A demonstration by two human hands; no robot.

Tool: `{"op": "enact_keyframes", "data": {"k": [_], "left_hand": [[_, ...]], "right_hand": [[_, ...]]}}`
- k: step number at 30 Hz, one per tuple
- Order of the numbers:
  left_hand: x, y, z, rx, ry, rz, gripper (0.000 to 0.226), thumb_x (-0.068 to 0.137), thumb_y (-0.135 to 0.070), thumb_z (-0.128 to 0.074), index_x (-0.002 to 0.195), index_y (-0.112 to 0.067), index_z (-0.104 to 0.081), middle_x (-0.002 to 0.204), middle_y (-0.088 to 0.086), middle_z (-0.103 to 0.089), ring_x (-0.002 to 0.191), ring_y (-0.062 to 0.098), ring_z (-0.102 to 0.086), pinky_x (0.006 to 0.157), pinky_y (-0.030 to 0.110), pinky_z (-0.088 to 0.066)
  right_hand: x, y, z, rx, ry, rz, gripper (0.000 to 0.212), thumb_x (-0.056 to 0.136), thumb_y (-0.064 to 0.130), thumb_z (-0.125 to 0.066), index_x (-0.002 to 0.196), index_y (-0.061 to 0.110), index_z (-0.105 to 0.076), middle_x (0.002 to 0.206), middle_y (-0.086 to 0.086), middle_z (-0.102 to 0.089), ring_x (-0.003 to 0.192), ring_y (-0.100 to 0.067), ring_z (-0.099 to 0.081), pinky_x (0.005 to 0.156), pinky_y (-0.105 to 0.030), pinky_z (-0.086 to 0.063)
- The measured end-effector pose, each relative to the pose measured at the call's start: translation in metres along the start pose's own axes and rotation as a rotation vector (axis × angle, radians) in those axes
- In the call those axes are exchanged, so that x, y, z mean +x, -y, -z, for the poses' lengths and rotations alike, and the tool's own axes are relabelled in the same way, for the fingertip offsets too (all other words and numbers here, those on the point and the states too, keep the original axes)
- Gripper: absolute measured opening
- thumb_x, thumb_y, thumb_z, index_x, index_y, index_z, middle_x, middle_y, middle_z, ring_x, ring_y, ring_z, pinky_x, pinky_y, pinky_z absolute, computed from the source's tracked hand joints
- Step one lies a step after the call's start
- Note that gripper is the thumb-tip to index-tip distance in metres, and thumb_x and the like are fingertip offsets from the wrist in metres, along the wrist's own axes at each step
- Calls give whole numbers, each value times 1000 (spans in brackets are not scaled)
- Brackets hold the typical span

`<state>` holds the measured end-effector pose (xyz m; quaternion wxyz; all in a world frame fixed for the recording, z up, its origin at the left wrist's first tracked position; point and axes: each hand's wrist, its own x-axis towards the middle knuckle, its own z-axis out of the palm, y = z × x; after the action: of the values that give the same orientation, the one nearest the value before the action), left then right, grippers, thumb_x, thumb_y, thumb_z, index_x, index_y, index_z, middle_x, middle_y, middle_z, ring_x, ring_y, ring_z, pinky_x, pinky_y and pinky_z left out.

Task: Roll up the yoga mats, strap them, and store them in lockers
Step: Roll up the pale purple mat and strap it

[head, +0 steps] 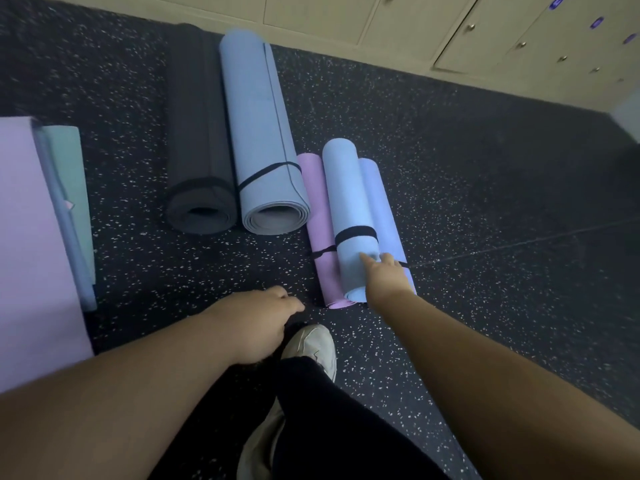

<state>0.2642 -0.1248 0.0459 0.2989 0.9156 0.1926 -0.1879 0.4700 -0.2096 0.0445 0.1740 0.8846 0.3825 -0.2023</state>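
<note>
Free floor and obstructions about the two hands.
Speckled floor lies open right of the right hand; left of it, five rolled mats lie packed side by side. Flat mats bound the space left of the left hand; lockers stand beyond.
</note>
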Motion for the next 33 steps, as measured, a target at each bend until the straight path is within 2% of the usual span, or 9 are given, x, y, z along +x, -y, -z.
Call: {"op": "enact_keyframes", "data": {"k": [4,7,10,12,15,20,24,27,33], "left_hand": [[-4,10,7,21,-15,32,50,98,-18,-40,146,-32,-32,147,-10,-31,118,16,-51,97,36,-45],[-9,25,17,58,-10,60,51,98,-20,-41,146,-31,-31,147,-8,-31,121,17,-47,99,37,-43],[-20,49,28,75,-32,119,52,99,-22,-40,148,-31,-27,149,-7,-29,128,19,-39,105,39,-38],[-32,70,32,85,-71,164,52,99,-23,-39,149,-31,-25,150,-6,-27,132,20,-35,107,39,-36],[-53,109,26,99,-112,228,54,100,-25,-39,151,-28,-20,154,-3,-21,138,21,-26,111,39,-31],[-112,191,-9,73,-105,479,59,101,-26,-38,153,-25,-11,160,4,-6,146,24,-9,114,39,-23],[-143,233,-31,25,-97,637,70,99,-37,-44,154,-25,-3,161,6,0,147,27,-2,116,44,-21],[-153,253,-35,50,-112,634,78,97,-41,-50,153,-24,0,161,8,0,147,29,-3,116,46,-21],[-161,276,-53,211,-68,487,85,93,-44,-56,153,-23,2,160,9,3,148,29,1,117,45,-20]], "right_hand": [[-2,19,-2,26,43,91,74,87,4,-55,150,22,-21,153,-17,-16,143,-33,-13,115,-40,-24],[-9,51,-1,14,30,286,62,92,11,-48,150,19,-26,152,-14,-21,142,-32,-14,116,-38,-21],[-19,88,-3,7,36,454,61,94,14,-47,150,19,-25,154,-10,-20,145,-28,-11,116,-39,-21],[-27,112,-1,-7,61,536,61,95,16,-47,151,20,-23,155,-9,-19,144,-28,-14,115,-41,-23],[-37,140,1,-59,92,626,62,95,14,-45,151,22,-21,153,-7,-22,137,-29,-27,111,-41,-31],[-46,200,-4,-115,162,737,62,96,15,-43,151,23,-17,152,-7,-24,135,-30,-30,108,-43,-35],[-53,242,-10,-154,197,800,62,96,14,-42,151,24,-16,153,-5,-24,136,-28,-28,107,-43,-35],[-56,273,-18,-171,190,840,62,95,14,-45,150,24,-19,150,-4,-28,133,-26,-32,105,-44,-38],[-57,326,-41,-221,214,914,56,92,14,-50,144,21,-29,139,-7,-38,126,-30,-39,97,-45,-43]]}}
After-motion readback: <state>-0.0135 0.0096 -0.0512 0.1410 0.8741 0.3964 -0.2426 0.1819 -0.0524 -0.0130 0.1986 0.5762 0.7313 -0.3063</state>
